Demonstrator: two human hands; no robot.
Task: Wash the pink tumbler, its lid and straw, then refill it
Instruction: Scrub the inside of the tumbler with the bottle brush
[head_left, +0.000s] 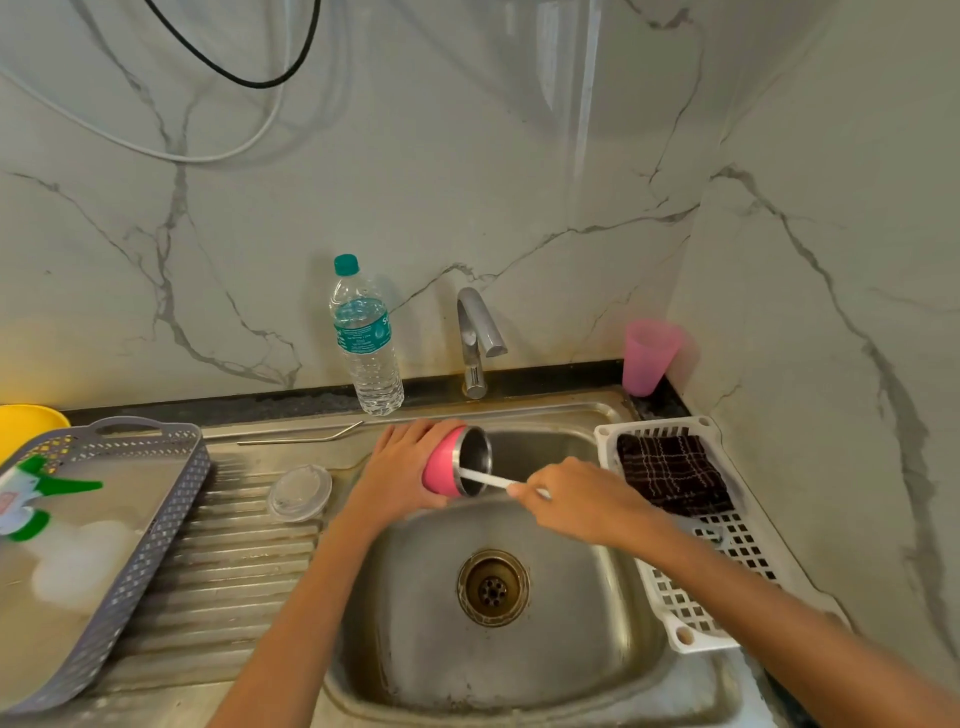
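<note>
My left hand (400, 467) grips the pink tumbler (442, 467) from behind and holds it on its side over the sink (415, 597), its steel mouth facing right. My right hand (571, 499) pinches a thin white brush handle (485, 479) whose far end reaches into the tumbler's mouth. The clear lid (300, 492) lies flat on the ribbed drainboard. The bent metal straw (301, 439) lies along the sink's back ledge, to the left of the tumbler.
A water bottle (366, 338) and the faucet (478, 338) stand behind the sink; a pink plastic cup (649, 356) stands in the corner. A white basket (685, 597) holds a dark checked cloth (670, 473). At left, a grey tray (156, 519) holds a spray bottle (31, 499).
</note>
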